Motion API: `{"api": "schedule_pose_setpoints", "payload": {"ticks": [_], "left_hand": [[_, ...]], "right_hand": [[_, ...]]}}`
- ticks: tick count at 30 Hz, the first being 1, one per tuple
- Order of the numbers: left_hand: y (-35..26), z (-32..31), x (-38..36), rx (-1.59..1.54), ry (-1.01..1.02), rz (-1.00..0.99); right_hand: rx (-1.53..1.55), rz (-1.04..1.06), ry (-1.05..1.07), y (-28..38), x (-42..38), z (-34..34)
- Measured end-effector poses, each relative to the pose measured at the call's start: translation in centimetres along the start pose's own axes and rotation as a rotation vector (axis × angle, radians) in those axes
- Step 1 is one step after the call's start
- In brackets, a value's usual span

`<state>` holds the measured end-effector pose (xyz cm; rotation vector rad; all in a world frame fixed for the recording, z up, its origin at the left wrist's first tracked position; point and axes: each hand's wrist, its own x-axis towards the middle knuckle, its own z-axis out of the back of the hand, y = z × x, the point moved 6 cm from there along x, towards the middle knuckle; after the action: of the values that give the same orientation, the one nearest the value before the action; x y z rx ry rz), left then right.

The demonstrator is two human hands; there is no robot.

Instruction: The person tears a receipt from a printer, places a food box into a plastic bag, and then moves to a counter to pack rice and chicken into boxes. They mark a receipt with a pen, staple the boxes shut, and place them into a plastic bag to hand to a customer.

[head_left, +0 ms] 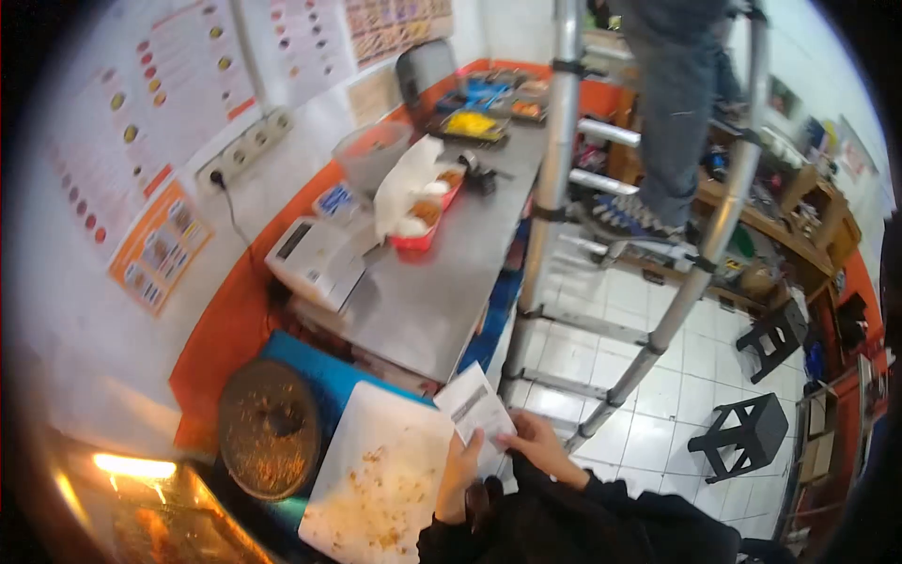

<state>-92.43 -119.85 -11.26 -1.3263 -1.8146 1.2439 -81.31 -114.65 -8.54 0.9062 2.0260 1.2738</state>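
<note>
A small white printed slip (pixel 473 402), which looks like a receipt, is held in front of my body. My left hand (pixel 456 477) grips its lower left part, with the thumb on the printed face. My right hand (pixel 542 447) has its fingers closed at the slip's lower right edge. Close to my left hand lies a white cutting board (pixel 362 475) scattered with brown crumbs. A dark round lid or pan (pixel 270 429) with a knob sits left of the board.
A steel counter (pixel 442 305) carries a white printer-like box (pixel 315 261) and a red tray (pixel 414 242) of food. A person in jeans (pixel 669 113) stands on an aluminium ladder (pixel 537 273) to the right. Black stools (pixel 747 438) stand on the tiles. A lit display case (pixel 141 512) is lower left.
</note>
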Motion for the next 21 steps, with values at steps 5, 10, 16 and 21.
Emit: {"api": "schedule_pose_setpoints", "payload": {"ticks": [5,10,16,21], "left_hand": [[3.5,-4.0,-1.5,0.380,0.217,-0.021],[-1.8,-12.0,-3.4,-0.161,0.445,0.078],[3.0,-16.7,-6.3,-0.436,0.556,0.409],[10.8,-17.3,-9.0,-0.640,0.475,0.486]], "right_hand": [[-0.247,0.007,-0.172,2.6,-6.0,5.3],[-0.305,0.008,-0.130,3.4,-11.1,7.6],[-0.355,0.167,-0.168,3.7,-16.4,11.0],[-0.351,0.152,-0.191,3.5,-20.8,14.5]]}}
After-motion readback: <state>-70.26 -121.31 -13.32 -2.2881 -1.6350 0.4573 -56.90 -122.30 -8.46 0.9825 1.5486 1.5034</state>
